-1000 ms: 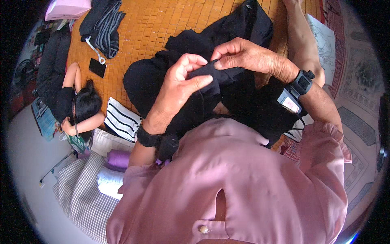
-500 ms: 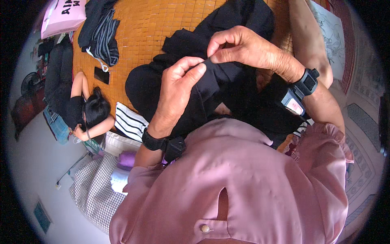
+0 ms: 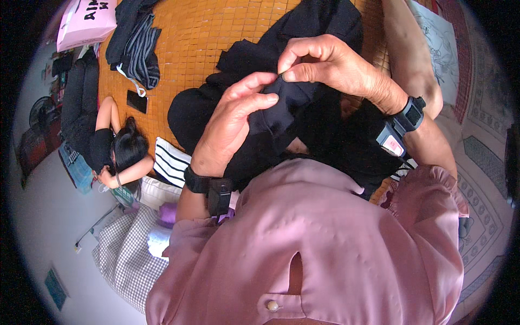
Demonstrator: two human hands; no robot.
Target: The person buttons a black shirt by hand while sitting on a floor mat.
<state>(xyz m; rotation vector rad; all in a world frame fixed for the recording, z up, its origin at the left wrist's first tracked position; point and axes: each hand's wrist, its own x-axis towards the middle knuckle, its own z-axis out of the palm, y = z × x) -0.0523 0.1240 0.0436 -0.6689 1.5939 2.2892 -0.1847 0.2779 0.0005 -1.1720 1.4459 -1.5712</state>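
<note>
Black cloth (image 3: 281, 116) lies bunched across my lap and spreads toward the far side. My right hand (image 3: 330, 67) pinches a small bit of its edge between thumb and index finger. If anything tiny, such as a thread, is in that pinch, I cannot make it out. Just to the left, my left hand (image 3: 230, 116) has its thumb and index finger parted over the cloth. Its index fingertip reaches close to the right fingertips, and its other fingers are mostly hidden.
Another person (image 3: 116, 143) lies at the left beside a dark phone (image 3: 137, 101). Striped dark clothing (image 3: 142, 54) and a pink bag (image 3: 86, 24) are at the far left of the tan mat (image 3: 189, 32). A checked cloth (image 3: 127, 254) lies near left. Each of my wrists wears a strapped device.
My left thumb has come away from the index finger, loosening its pinch on the black cloth. My right hand keeps its pinch almost in place.
</note>
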